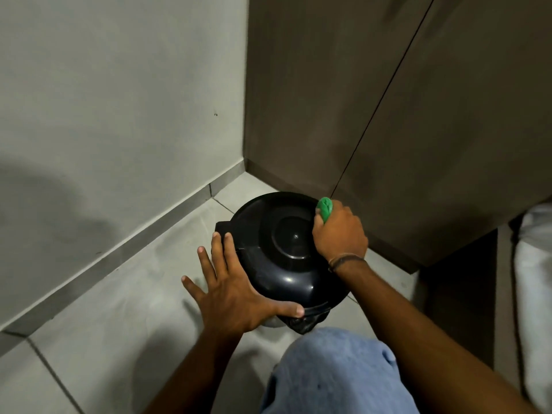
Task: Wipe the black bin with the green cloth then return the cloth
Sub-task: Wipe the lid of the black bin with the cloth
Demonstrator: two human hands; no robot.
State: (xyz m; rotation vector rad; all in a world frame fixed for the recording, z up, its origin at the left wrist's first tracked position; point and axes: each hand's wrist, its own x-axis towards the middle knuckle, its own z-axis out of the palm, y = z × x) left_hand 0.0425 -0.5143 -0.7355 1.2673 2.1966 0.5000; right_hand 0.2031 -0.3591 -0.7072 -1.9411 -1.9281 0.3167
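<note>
My right hand (pixel 340 234) squeezes the green cloth (pixel 325 208) on the black bin (pixel 286 252) at 2 o'clock. My left hand (pixel 230 291) lies flat on it, fingers spread, at 8 o'clock.

The black bin (pixel 268 282) stands upright on the floor (pixel 134 294), seen from above: a round body under a closed, glossy domed lid (pixel 294 237) with a raised disc in the middle and a flat tab on its left side. A crumpled black bag (pixel 312 319) pokes out beneath the lid's near edge. The green cloth (pixel 325 208) is bunched into a wad touching the lid's far right rim, gripped in the right hand (pixel 340 236)
</note>
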